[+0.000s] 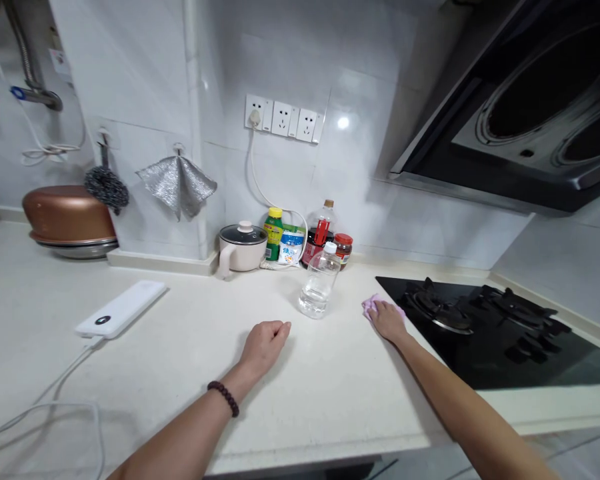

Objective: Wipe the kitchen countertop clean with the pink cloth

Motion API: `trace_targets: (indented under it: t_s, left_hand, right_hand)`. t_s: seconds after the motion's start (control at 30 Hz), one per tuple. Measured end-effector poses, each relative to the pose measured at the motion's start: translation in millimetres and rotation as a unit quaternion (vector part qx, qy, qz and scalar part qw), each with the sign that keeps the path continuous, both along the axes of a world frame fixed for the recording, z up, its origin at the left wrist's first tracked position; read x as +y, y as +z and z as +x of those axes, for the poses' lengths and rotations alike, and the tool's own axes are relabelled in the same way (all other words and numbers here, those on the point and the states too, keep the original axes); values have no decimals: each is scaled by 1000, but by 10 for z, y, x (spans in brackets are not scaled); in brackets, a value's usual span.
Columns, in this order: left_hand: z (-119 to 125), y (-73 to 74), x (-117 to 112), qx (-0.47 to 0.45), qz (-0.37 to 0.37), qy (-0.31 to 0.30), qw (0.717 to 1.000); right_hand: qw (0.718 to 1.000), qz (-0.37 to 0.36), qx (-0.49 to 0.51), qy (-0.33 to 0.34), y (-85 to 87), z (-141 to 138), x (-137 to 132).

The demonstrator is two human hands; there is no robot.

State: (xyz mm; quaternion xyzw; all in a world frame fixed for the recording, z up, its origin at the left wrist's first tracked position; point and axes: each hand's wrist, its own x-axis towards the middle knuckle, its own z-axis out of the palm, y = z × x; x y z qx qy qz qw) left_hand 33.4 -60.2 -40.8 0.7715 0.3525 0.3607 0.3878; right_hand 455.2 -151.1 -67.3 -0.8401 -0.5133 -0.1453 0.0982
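Observation:
My right hand [387,321] presses a pink cloth [375,305] onto the pale countertop [325,400], beside the left edge of the black gas stove [490,353]. Part of the cloth is hidden under the fingers. My left hand [265,345] is closed in a loose fist over the counter, with a dark bead bracelet [223,398] on the wrist; nothing shows in it. Between and beyond both hands stands a clear plastic bottle [317,293] with a white cap, upright and partly filled with clear liquid.
Along the wall stand a cream pot [247,247] with a glass lid, a green bottle [273,235], a dark sauce bottle [314,244] and a red-lidded jar [343,248]. A white power bank [123,309] with a cable lies left. A range hood [520,113] overhangs the right side.

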Motion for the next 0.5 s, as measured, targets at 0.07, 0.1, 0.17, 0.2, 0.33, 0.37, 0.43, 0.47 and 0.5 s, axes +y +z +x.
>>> trace_targets:
  t_s: [0.07, 0.1, 0.17, 0.2, 0.33, 0.37, 0.43, 0.47, 0.5]
  left_hand:
    - [7, -2, -8, 4, -4, -3, 1000]
    - [9, -2, -8, 5, -5, -4, 1000]
    - [13, 5, -5, 6, -7, -3, 1000]
    - [13, 10, -2, 5, -9, -2, 1000]
    - [9, 27, 0, 3, -25, 2, 1000]
    - [7, 25, -1, 1, -29, 2, 1000]
    - [5, 14, -3, -3, -35, -1, 999]
    - [4, 7, -2, -4, -37, -2, 999]
    - [3, -2, -1, -5, -37, -3, 999]
  right_hand:
    - [1000, -23, 8, 11, 37, -27, 166]
    - [999, -34, 12, 20, 57, -65, 273]
    - [998, -45, 18, 51, 86, -179, 519]
    - [996, -47, 23, 78, 92, -252, 651]
    - [963, -42, 57, 258, 71, -538, 1164]
    - [953, -35, 64, 293, 63, -571, 1271]
    - [941, -24, 76, 329, 53, -548, 1436]
    - [941, -21, 83, 328, 52, -490, 1492]
    - [945, -20, 89, 314, 54, -404, 1528]
